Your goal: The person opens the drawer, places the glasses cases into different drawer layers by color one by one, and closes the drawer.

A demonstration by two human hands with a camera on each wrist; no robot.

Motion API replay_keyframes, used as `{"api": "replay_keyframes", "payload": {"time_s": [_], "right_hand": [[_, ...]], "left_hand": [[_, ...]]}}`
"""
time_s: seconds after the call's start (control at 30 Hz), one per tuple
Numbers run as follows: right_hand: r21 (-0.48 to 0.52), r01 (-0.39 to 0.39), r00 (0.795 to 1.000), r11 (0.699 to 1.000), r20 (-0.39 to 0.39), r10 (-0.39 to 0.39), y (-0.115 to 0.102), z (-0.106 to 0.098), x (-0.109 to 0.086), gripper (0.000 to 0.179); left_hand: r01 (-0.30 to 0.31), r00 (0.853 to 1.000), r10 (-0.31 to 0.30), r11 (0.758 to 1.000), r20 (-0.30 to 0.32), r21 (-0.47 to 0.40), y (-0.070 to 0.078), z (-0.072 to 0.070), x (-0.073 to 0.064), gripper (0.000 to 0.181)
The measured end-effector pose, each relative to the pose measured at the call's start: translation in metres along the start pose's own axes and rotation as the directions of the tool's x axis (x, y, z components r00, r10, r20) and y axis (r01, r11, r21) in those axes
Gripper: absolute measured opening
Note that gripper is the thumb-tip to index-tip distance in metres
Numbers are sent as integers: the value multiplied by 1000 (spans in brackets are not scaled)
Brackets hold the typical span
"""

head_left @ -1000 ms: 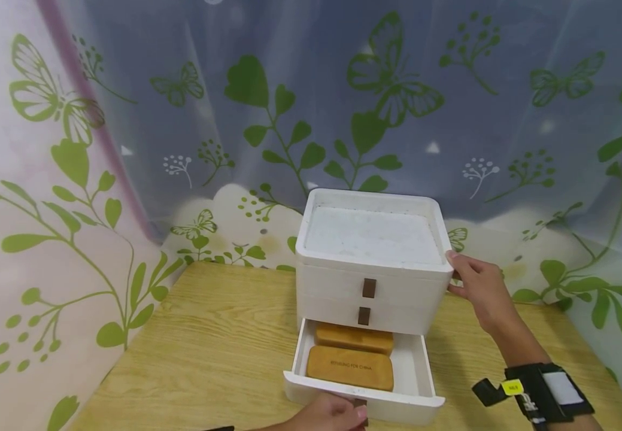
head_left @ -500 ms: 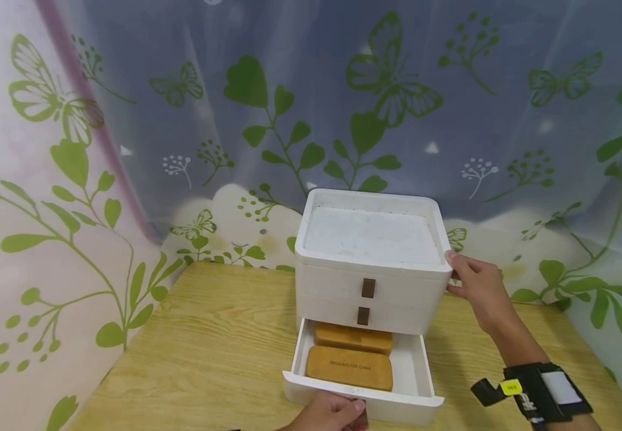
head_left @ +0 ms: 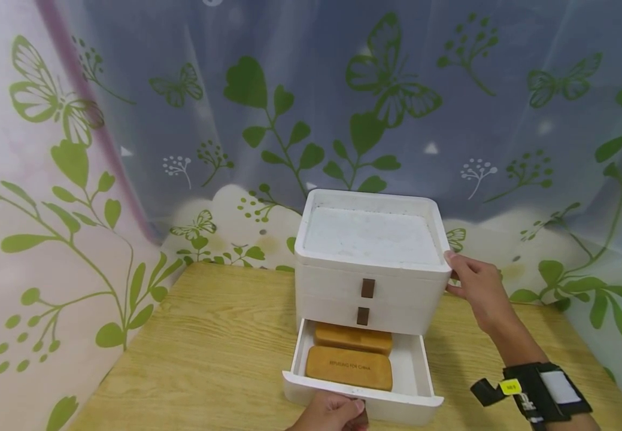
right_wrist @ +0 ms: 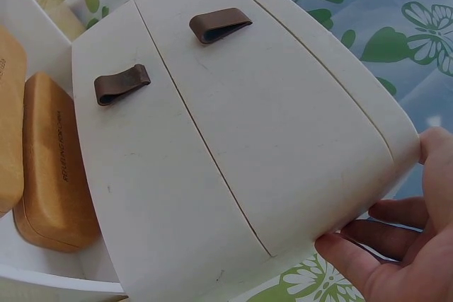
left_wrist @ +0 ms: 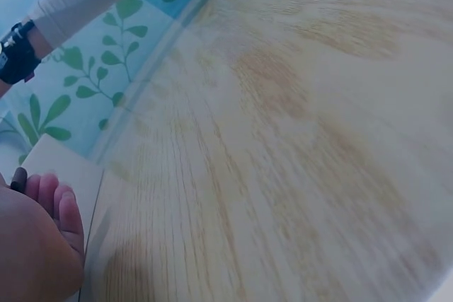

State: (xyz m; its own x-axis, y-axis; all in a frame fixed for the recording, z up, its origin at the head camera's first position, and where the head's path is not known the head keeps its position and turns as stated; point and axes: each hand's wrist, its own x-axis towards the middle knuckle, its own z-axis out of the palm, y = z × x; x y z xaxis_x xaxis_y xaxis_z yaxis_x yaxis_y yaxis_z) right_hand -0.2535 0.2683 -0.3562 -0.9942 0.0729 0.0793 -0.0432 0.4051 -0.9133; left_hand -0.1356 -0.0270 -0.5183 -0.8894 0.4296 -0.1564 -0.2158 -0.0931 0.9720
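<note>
A white drawer cabinet (head_left: 361,293) stands on the table with its bottom drawer (head_left: 410,365) pulled out. Two tan cases lie inside; the front case (head_left: 348,367) has dark lettering, and the rear case (head_left: 352,338) is partly under the cabinet's body. My left hand (head_left: 328,413) pinches the brown pull tab (head_left: 363,408) on the drawer front, thumb on top. At the cabinet's upper right corner, my right hand (head_left: 480,290) holds on, thumb at the top rim and fingers against the side (right_wrist: 407,228). The left wrist view shows only part of the left hand (left_wrist: 39,235).
Two upper drawers are closed, with a top tab (head_left: 367,288) and a middle tab (head_left: 363,316). A shallow tray top (head_left: 372,236) caps the cabinet. Wood-grain table (head_left: 203,347) spreads left and right. A leaf-and-butterfly patterned curtain (head_left: 289,90) hangs right behind.
My left hand has shifted slightly at the pull tab, its thumb now a little higher. The drawer, the cases and my right hand stay in place.
</note>
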Motion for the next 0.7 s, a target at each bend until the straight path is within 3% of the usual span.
{"api": "replay_keyframes", "payload": {"time_s": [0.3,0.7], "right_hand": [[14,3,1000,1000,10,-3,-1,0,-1,78],[7,-7,1000,1000,4,7,-4,0,-1,78]], "left_hand": [[-62,998,62,998,31,-3,-1,1,7,47],[-2,999,4,999,47,-39,8,-1,17,43]]}}
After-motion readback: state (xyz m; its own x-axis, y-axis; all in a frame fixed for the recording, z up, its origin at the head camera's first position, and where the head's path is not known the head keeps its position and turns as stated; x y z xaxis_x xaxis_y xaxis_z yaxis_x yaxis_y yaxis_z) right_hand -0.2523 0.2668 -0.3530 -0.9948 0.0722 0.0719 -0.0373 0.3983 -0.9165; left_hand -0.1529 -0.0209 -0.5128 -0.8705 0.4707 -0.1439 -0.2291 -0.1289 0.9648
